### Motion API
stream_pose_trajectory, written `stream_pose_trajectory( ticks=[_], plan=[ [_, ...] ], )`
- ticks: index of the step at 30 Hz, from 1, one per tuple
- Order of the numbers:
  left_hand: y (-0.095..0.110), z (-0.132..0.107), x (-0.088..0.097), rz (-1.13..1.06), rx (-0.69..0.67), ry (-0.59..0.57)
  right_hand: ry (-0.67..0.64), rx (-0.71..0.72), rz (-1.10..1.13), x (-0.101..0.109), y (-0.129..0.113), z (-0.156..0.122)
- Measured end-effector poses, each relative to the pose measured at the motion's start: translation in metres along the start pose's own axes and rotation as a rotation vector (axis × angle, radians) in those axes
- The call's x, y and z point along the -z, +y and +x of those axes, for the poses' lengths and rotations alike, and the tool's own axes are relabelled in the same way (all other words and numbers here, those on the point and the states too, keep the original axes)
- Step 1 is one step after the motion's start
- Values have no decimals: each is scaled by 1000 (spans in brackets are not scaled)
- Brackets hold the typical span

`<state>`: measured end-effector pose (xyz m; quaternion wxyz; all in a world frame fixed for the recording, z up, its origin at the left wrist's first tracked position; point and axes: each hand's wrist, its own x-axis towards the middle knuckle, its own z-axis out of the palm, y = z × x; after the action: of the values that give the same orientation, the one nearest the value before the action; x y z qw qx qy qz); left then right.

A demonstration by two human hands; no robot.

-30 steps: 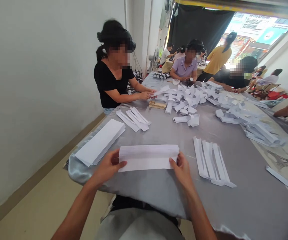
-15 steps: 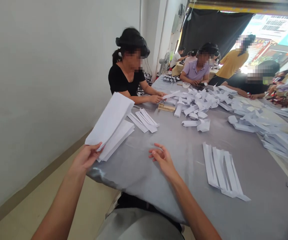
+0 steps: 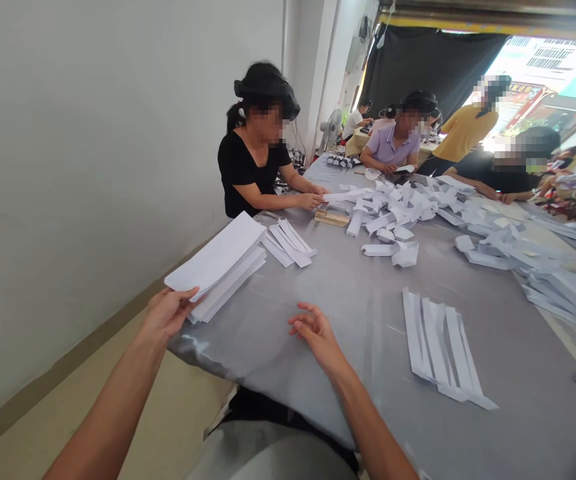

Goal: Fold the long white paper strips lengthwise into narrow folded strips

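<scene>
At the table's left corner, my left hand (image 3: 168, 312) grips the near end of a white paper sheet (image 3: 218, 257), thumb on top. Beneath it lies a stack of similar white papers (image 3: 235, 283), at the table edge. My right hand (image 3: 318, 337) is over the grey tabletop (image 3: 348, 300) with its fingers apart and slightly curled, holding nothing. Just past the stack lie several narrow paper strips (image 3: 291, 243). To the right of my right hand, several folded paper strips (image 3: 445, 347) rest side by side.
A loose heap of folded white paper pieces (image 3: 403, 207) covers the table's far middle, with more paper (image 3: 558, 280) along the right. A person in black (image 3: 253, 160) across the left side handles a paper strip near a wooden block (image 3: 332, 218). Other people sit farther back.
The sheet in my left hand has come down from a raised tilt to lie flatter over the stack. My right hand stays open, with little change over the table.
</scene>
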<state>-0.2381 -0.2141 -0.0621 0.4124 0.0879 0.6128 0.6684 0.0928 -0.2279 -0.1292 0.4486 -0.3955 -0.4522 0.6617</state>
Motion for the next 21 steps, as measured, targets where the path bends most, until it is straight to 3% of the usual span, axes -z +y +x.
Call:
stream_pose_trajectory(
  ticks=[21],
  plan=[
    [0,-19,6,113,-55,24,21,35,55,12,-10,-7]
  ],
)
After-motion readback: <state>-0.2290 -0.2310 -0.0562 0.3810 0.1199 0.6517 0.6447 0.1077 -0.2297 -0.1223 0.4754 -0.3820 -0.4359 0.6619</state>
